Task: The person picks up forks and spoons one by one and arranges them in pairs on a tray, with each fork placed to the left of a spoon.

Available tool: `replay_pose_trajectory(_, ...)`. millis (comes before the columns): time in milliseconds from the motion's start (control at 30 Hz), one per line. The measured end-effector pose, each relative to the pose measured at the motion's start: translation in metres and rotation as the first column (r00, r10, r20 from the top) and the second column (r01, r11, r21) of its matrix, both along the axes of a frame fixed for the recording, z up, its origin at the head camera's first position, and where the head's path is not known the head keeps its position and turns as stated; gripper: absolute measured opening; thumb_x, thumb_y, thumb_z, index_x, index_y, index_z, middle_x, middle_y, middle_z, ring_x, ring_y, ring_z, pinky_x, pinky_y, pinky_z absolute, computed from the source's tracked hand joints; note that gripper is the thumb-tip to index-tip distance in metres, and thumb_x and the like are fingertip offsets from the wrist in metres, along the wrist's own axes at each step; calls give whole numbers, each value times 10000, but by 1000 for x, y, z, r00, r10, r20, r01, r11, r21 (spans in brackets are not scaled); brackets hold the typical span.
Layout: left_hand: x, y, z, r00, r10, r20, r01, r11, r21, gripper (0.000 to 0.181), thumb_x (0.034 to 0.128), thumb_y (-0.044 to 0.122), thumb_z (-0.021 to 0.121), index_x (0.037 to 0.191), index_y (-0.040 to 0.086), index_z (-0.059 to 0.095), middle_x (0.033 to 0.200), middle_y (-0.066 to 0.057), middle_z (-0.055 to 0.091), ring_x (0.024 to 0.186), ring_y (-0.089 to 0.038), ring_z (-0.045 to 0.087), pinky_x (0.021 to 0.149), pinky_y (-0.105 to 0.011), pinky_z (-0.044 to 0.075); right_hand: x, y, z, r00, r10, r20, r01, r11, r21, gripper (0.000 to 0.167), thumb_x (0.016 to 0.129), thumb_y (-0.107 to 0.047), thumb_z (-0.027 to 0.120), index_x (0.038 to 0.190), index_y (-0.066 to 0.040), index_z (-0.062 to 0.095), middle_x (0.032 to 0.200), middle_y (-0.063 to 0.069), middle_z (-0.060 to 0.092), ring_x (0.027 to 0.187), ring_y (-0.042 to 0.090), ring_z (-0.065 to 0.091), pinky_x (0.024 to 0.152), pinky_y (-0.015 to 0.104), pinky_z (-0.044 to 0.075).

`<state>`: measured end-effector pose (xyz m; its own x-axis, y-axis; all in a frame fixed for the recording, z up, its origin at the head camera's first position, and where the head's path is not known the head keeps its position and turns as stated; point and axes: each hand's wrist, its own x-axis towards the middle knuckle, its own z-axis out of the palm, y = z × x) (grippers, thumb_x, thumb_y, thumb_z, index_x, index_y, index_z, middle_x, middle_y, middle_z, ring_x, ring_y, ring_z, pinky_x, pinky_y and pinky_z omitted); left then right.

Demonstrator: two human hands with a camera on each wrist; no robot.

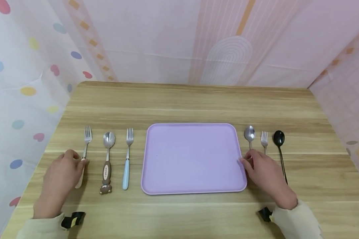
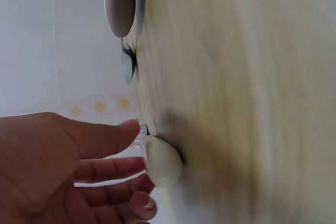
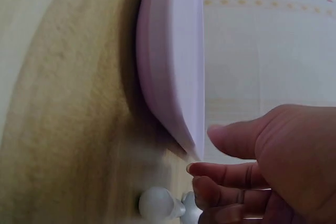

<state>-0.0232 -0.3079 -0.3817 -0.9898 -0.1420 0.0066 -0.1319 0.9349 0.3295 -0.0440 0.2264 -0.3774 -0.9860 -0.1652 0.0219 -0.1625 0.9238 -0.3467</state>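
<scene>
White-handled fork [image 1: 87, 135] lies by the table's left edge, tines toward the far edge. Left hand [image 1: 59, 172] pinches its handle high up, thumb on one side, fingers on the other; how firm a grip, cannot tell. Purple tray [image 1: 194, 159] sits mid-table, long sides roughly parallel to the far edge. Right hand [image 1: 264, 172] is beside the tray's right rim, slack and holding nothing that I can make out; thumb and index apart, thumb tip at or just over the rim, contact unclear. Silver spoon [image 1: 249, 132] runs beneath those fingers. Judgement on handling: left pinch wants to be light and square to the handle, since the rounded grip could roll; fork best kept in line with its neighbours, wrist low. On the right, lifting the fingers straight up looks safest, lest a knuckle nudge spoon or rim. Farther out: brown bear-handled spoon [image 1: 106, 171] and blue-handled fork [image 1: 126, 172] between left hand and tray; small fork [image 1: 264, 137] and black spoon [image 1: 279, 138] toward the table's right edge. Patterned cloth [image 1: 155, 39] hangs behind the far edge.
</scene>
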Motion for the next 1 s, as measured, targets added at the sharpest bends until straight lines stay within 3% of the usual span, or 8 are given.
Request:
replay_pose_trajectory(167,1,-3,4,990,3,141,-3,1000,-1,269,951,244,591,896,0,492,615,-67,494,538,-246,452,437,-357,321,-5,-2,-1,999,14,30,-16,999,47,225,938,-277,611,885,-58,618,574,-36,482,487,134,439,428,317,335)
replay_pose_trajectory(300,1,-3,7,978,-3,209,4,1000,-3,277,976,283,537,848,51,456,615,-59,443,549,-241,438,443,-348,297,-9,-5,-1,998,22,57,-25,998,55,228,946,-269,596,877,-52,607,562,-22,466,477,142,431,423,314,332)
replay_pose_trajectory(433,0,-4,6,971,-33,238,31,999,13,262,988,256,501,838,50,438,604,-60,418,536,-234,424,447,-340,293,-14,-7,-2,997,28,74,-33,997,69,216,948,-242,584,818,-69,572,560,3,447,488,166,432,434,323,329)
replay_pose_trajectory(600,-3,-5,3,969,-83,233,74,996,47,247,982,210,494,802,49,441,584,-42,404,505,-212,402,452,-333,294,-20,-7,-2,993,48,110,-57,995,82,253,952,-221,551,723,-114,532,551,11,434,504,185,442,445,337,336)
replay_pose_trajectory(700,-6,-7,0,975,-101,196,89,994,71,251,960,197,519,758,56,469,570,-24,410,493,-195,401,453,-326,299,-23,-6,0,986,68,151,-79,994,69,262,952,-202,542,700,-128,534,546,2,435,505,172,444,456,328,340)
replay_pose_trajectory(833,-8,-10,-2,986,-96,135,85,993,84,241,914,180,560,703,73,513,557,-8,431,492,-187,408,456,-327,305,-28,-5,3,974,90,206,-98,995,28,280,951,-188,549,677,-128,545,542,-9,440,489,147,438,456,308,344)
replay_pose_trajectory(1000,-9,-6,-3,988,-79,132,69,994,81,242,886,190,588,679,77,535,554,-9,451,503,-199,414,461,-333,305,-33,0,7,957,109,267,-117,993,15,294,951,-201,553,666,-132,564,551,-16,453,501,141,445,463,301,355)
